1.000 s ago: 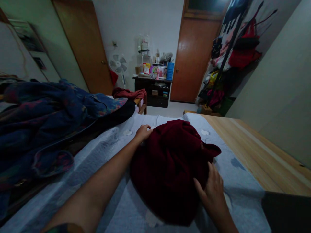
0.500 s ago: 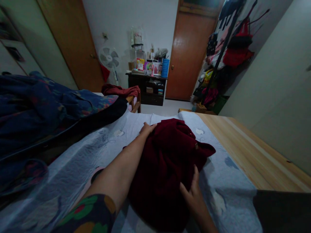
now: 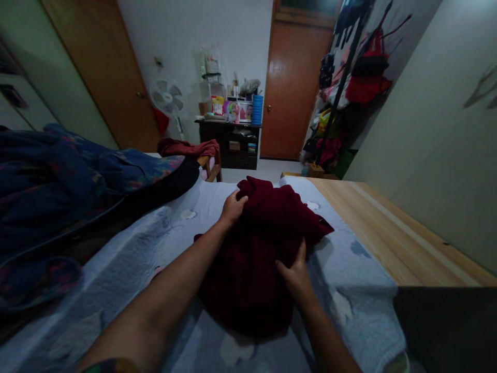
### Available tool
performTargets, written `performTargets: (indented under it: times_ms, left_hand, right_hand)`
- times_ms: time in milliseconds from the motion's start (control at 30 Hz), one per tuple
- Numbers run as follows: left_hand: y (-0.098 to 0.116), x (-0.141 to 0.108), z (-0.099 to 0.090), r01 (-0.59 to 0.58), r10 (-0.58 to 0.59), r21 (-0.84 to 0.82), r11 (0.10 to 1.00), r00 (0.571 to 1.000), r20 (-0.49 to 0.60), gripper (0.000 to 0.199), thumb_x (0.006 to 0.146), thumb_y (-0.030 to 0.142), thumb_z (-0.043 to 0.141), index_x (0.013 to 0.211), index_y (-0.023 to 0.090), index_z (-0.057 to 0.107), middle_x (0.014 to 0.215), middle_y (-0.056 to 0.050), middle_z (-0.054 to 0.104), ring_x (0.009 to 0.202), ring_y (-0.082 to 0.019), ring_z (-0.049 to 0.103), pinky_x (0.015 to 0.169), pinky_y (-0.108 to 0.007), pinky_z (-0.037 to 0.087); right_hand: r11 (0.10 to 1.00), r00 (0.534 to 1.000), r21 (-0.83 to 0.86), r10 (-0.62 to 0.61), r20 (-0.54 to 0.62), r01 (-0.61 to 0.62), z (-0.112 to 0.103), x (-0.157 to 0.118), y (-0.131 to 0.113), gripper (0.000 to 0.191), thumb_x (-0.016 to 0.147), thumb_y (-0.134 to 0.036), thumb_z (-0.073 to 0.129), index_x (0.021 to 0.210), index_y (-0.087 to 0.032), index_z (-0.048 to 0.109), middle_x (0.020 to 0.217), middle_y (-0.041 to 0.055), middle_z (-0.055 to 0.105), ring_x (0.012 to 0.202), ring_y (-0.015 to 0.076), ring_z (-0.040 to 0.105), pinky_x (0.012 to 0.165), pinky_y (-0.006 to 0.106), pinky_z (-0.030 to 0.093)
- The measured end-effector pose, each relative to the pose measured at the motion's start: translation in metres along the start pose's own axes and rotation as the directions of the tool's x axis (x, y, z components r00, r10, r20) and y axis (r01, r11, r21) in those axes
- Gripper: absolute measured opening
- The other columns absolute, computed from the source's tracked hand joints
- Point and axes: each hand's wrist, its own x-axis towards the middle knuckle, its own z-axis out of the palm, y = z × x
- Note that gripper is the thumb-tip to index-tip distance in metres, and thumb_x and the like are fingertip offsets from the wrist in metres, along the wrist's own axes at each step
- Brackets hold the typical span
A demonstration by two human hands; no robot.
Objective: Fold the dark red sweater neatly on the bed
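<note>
A dark red garment [image 3: 258,248] lies bunched on the light blue patterned sheet [image 3: 236,349] of a bed. At its far left edge, my left hand [image 3: 233,206] is closed on the cloth, thumb on top. On the near right side, my right hand [image 3: 295,272] rests against the garment with thumb and forefinger spread apart; its other fingers are hidden by the cloth. One corner of the garment points to the right.
Blue floral cloth [image 3: 89,178] is heaped on the left. A wooden board [image 3: 388,223] runs along the bed's right side. Beyond the bed are a dark cabinet [image 3: 229,145], a fan [image 3: 168,97] and hanging bags [image 3: 368,77].
Both hands have moved forward on the garment, the right one farther. The garment's near edge has drawn away from me, and its far edge is lifted and folded. The view has shifted slightly.
</note>
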Motion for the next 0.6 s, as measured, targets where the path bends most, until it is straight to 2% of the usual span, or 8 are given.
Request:
performTargets:
  times_ms: [67,133,267,333,400,433,533,600]
  left_hand:
    - [0.015,-0.018,-0.012,-0.122,0.113,-0.093,0.988,0.989,-0.101,0.031,0.082,0.034,0.054,0.105,0.016,0.063,0.098,-0.004,0.070,0.087,-0.019,0.064,0.083,-0.031,0.051]
    - [0.031,-0.039,-0.026,-0.201,0.183,-0.065,0.977,0.959,-0.218,0.026,0.083,0.037,0.056,0.099,0.017,0.063,0.090,-0.002,0.069,0.082,-0.018,0.063,0.082,-0.031,0.050]
    - [0.054,-0.089,-0.054,-0.254,0.253,0.045,0.966,0.899,-0.359,0.024,0.086,0.037,0.056,0.101,0.019,0.060,0.093,-0.001,0.066,0.085,-0.017,0.062,0.085,-0.030,0.048]
    - [0.058,-0.117,-0.064,-0.228,0.240,0.077,0.971,0.884,-0.402,0.025,0.086,0.038,0.057,0.103,0.020,0.058,0.094,0.000,0.066,0.087,-0.016,0.062,0.085,-0.030,0.048]
    - [0.056,-0.143,-0.072,-0.175,0.199,0.095,0.980,0.893,-0.404,0.029,0.083,0.040,0.061,0.104,0.020,0.055,0.094,0.000,0.066,0.085,-0.017,0.063,0.082,-0.029,0.050]
    - [0.054,-0.154,-0.076,-0.140,0.171,0.108,0.984,0.911,-0.374,0.031,0.082,0.041,0.062,0.104,0.020,0.054,0.091,-0.001,0.066,0.082,-0.017,0.064,0.078,-0.029,0.051]
    - [0.049,-0.175,-0.096,-0.068,0.120,0.221,0.973,0.966,-0.230,0.032,0.079,0.045,0.062,0.097,0.018,0.059,0.079,-0.001,0.067,0.072,-0.019,0.064,0.068,-0.029,0.051]
    - [0.050,-0.180,-0.114,-0.064,0.120,0.347,0.936,0.982,-0.145,0.028,0.081,0.046,0.059,0.084,0.019,0.062,0.068,0.001,0.064,0.066,-0.018,0.061,0.063,-0.028,0.049]
  right_hand:
    - [0.998,0.998,0.004,-0.063,0.021,0.063,-0.004,0.007,-0.004,0.102,0.071,-0.028,0.061,0.152,-0.021,-0.001,0.155,0.0106,0.026,0.140,0.0220,0.032,0.115,0.042,0.027]
    - [0.994,0.994,-0.013,-0.107,0.033,0.108,-0.007,0.018,-0.010,0.100,0.071,-0.023,0.057,0.152,-0.021,-0.001,0.155,0.0092,0.026,0.140,0.0204,0.032,0.116,0.040,0.024]
    - [0.974,0.975,-0.075,-0.210,0.072,0.216,-0.013,0.051,-0.026,0.095,0.068,-0.016,0.052,0.152,-0.022,0.008,0.153,0.0070,0.031,0.138,0.0198,0.035,0.117,0.041,0.024]
    - [0.951,0.953,-0.102,-0.279,0.118,0.291,-0.015,0.071,-0.030,0.091,0.068,-0.015,0.051,0.151,-0.022,0.014,0.153,0.0061,0.033,0.138,0.0196,0.035,0.117,0.040,0.024]
    - [0.931,0.934,-0.141,-0.311,0.175,0.337,-0.018,0.090,-0.027,0.088,0.068,-0.016,0.051,0.150,-0.021,0.019,0.153,0.0063,0.032,0.139,0.0200,0.033,0.117,0.040,0.024]
    - [0.928,0.935,-0.173,-0.298,0.193,0.331,-0.019,0.098,-0.022,0.087,0.069,-0.018,0.052,0.150,-0.020,0.020,0.153,0.0074,0.032,0.139,0.0210,0.033,0.116,0.040,0.025]
    - [0.939,0.979,-0.287,-0.155,0.129,0.187,-0.021,0.111,0.000,0.090,0.071,-0.031,0.058,0.150,-0.014,0.018,0.153,0.0143,0.031,0.140,0.0270,0.030,0.116,0.046,0.024]
    - [0.947,0.997,-0.313,-0.051,0.064,0.069,-0.023,0.106,0.014,0.094,0.072,-0.043,0.060,0.149,-0.011,0.016,0.154,0.0176,0.027,0.142,0.0296,0.026,0.116,0.047,0.021]
